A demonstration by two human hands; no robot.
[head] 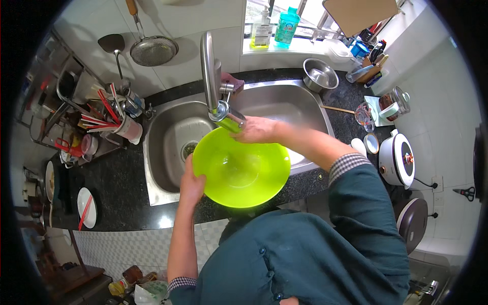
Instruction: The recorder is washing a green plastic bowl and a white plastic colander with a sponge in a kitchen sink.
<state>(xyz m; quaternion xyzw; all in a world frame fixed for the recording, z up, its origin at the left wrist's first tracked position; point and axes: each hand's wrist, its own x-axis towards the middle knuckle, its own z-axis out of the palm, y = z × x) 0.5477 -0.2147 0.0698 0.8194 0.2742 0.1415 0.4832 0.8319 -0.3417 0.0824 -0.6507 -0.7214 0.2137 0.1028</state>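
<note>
A large bright green bowl (244,171) is tilted over the front of a double stainless-steel sink (166,131). My left hand (192,181) grips its left rim, thumb on the near side. At the far rim, my right hand (256,129) is against the end of the steel faucet (209,72); whether its fingers hold the spout or the bowl cannot be made out. The bowl's inside looks shiny, and no clear stream of water shows. Part of the right basin (280,101) is hidden behind my right arm.
A steel pot (320,75) stands at the sink's back right corner. On the left counter are a cup of red and white chopsticks (129,129) and a white plate (87,207) with red chopsticks. To the right sits a white electric cooker (396,159). A strainer (154,51) hangs behind.
</note>
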